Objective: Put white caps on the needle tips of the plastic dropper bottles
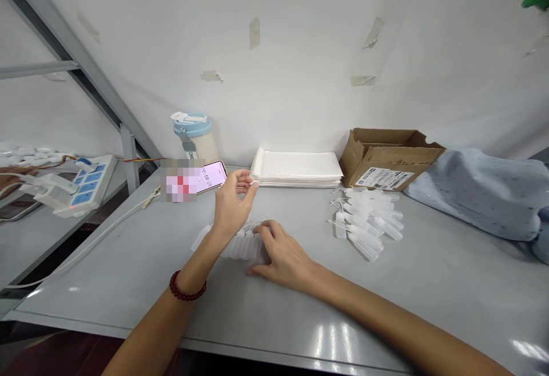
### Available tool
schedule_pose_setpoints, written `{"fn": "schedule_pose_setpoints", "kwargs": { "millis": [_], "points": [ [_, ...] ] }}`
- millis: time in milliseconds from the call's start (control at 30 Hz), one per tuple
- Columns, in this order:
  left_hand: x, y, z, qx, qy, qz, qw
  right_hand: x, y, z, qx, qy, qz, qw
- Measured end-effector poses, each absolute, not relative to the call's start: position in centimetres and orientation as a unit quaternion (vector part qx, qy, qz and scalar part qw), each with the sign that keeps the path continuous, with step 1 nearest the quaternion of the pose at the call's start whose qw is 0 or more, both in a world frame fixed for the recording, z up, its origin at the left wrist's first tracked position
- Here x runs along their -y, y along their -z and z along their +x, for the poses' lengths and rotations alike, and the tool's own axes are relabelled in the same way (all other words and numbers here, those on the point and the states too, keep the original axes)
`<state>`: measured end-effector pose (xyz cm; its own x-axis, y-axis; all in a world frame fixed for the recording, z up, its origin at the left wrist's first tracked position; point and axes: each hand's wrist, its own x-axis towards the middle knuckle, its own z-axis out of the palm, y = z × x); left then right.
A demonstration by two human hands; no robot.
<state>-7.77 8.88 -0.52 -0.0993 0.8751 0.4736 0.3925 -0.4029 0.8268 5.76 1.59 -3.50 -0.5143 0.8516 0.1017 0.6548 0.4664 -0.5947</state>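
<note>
My left hand [234, 201] is raised a little above the grey table [128, 284], its fingers pinched on a small white plastic piece [254, 183]. A dark red bead bracelet [185, 290] circles that wrist. My right hand [281, 253] lies palm down on a row of translucent white plastic pieces [238, 245] at the table's middle, fingers curled over their right end. A loose pile of similar white plastic pieces with strings [369, 218] lies to the right, untouched.
A stack of white bags [295, 169], an open cardboard box [386, 158] and a blue-lidded cup [193, 135] stand along the wall. A phone [210, 175] leans near the cup. A grey-blue cloth [480, 193] lies far right. A power strip [86, 184] sits left.
</note>
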Motion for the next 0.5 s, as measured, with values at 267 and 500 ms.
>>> {"fn": "schedule_pose_setpoints", "kwargs": {
  "millis": [267,500],
  "points": [
    [-8.3,0.0,-7.2,-0.486,-0.540,0.616,0.305,-1.4,4.0,8.6,0.801,-0.259,-0.456,0.291],
    [-5.6,-0.7,-4.9,-0.428,-0.420,0.584,0.547,-0.7,3.1,13.4,0.748,-0.262,-0.470,0.388]
  ]
}}
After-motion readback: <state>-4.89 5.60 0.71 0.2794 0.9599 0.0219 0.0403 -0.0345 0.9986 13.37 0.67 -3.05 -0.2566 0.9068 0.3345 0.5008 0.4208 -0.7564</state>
